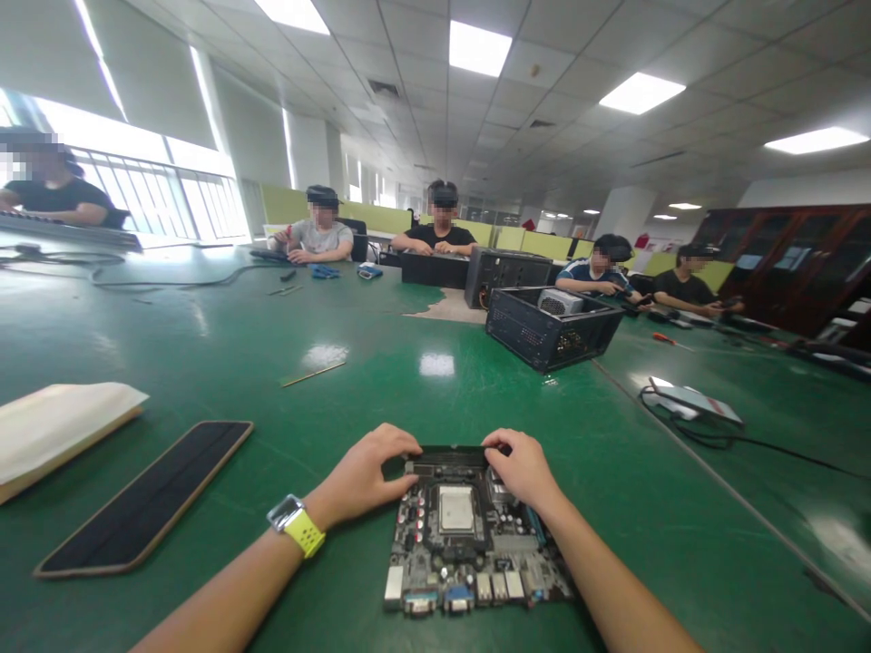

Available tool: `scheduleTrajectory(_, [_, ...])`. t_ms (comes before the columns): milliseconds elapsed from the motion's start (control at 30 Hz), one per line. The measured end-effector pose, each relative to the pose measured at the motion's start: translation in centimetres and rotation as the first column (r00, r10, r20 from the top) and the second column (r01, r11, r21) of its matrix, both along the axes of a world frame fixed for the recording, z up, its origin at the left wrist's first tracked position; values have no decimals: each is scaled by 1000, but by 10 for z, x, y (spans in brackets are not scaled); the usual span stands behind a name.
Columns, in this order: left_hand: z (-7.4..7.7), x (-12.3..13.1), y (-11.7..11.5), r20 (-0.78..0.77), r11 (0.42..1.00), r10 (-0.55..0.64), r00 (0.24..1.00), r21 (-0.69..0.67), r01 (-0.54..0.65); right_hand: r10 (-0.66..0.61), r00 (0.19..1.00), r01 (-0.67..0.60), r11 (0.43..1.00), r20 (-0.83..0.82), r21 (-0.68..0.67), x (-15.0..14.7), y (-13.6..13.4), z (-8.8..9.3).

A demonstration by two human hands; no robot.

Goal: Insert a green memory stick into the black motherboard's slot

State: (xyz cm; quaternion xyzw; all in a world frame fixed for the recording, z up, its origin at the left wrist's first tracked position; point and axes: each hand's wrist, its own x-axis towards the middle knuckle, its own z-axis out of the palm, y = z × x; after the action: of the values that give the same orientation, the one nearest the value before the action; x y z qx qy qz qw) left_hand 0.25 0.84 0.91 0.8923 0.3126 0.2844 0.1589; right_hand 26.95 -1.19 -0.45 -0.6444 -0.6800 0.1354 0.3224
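A motherboard [500,544] lies on the green table in front of me, its port side toward me and a square silver processor [455,510] in its socket. A long dark strip [453,456] runs along the far edge; whether it is a memory stick or only its slot, I cannot tell. My left hand [371,467], with a yellow-strapped watch [298,526] on the wrist, curls its thumb and fingers round the far left corner, at the strip's left end. My right hand [523,467] is closed at the strip's right end, its fingertips partly hidden.
To the left lie a dark flat pad [150,499] and a pale package [61,426]. A thin stick [313,375] lies beyond the board. An open computer case [551,326] stands further back, and a cabled device [694,404] lies right. Several people sit around the table.
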Motion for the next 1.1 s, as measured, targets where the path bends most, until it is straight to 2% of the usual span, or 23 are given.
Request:
scheduleTrajectory(133, [0,0,0,20,1000,-16,1000,3,16,-22,998,21,999,-50,-24,-1,0,1])
scheduleTrajectory(533, [-4,-1,1,16,1000,-10,1000,-12,11,-1,1000,1,999,-13,-39,0,0,0])
scheduleTrajectory(733, [-2,-1,0,39,1000,-21,999,-17,22,-30,999,29,999,-24,-38,-2,-2,2])
scheduleTrajectory(900, [0,-1,-2,52,999,-19,998,-25,20,15,995,-10,999,95,-51,-4,-3,3])
scheduleTrajectory(1100, [-1,0,0,39,999,-22,999,-23,23,29,999,-28,999,43,-22,-4,-3,2])
